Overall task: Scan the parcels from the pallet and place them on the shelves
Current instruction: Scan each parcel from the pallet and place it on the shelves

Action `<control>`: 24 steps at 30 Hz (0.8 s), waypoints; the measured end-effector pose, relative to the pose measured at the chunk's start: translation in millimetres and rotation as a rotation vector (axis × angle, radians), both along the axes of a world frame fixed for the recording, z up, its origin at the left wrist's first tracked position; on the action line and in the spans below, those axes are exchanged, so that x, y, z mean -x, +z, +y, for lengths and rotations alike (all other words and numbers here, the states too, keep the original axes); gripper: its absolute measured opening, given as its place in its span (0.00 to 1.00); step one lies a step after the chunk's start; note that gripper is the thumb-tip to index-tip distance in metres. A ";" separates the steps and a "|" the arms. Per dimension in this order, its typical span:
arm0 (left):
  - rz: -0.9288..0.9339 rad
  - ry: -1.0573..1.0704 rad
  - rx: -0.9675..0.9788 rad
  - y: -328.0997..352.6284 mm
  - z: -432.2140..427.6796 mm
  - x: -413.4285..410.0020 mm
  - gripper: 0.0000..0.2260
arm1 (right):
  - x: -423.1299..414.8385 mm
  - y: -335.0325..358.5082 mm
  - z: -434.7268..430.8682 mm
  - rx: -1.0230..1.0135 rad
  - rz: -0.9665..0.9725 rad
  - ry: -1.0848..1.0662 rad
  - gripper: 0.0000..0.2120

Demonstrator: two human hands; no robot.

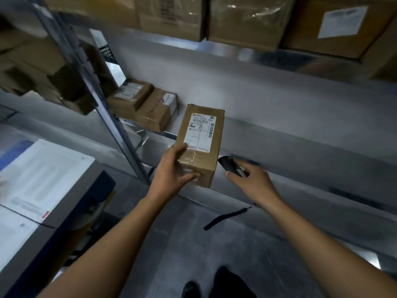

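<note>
At steel shelf (290,136) | left hand (171,168) grips cardboard parcel (200,139) | right hand (252,179) clasps black scanner (228,165)

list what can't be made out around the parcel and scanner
Head view:
Small print on the parcel label: blurred.
The black scanner: mostly hidden by the right hand.
Near corner of the parcel: under the left hand.
The top-shelf boxes: cut off by the upper edge.

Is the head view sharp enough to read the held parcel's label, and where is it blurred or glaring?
Head view: the label on the parcel is sharp, its large code legible; head view: the right hand and scanner smear with motion; head view: glare spots on the wrapped box above, shelf edges bowed by the lens.
</note>
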State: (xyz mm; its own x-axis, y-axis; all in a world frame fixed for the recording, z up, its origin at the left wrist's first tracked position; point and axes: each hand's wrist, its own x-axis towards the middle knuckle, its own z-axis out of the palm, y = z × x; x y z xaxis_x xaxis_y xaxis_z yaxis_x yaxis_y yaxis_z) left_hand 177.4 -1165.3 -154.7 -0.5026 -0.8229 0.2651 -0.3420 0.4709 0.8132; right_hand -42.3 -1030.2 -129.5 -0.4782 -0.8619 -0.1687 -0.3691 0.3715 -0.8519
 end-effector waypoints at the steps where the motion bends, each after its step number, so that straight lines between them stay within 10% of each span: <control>1: -0.020 0.014 0.004 -1.3 -15.3 -3.0 0.41 | -1.2 -1.8 -18.4 -0.011 -0.010 0.025 0.25; 24: -0.279 0.237 0.271 -55.8 -180.8 48.1 0.48 | 52.2 -40.8 -258.6 -0.136 0.016 0.029 0.21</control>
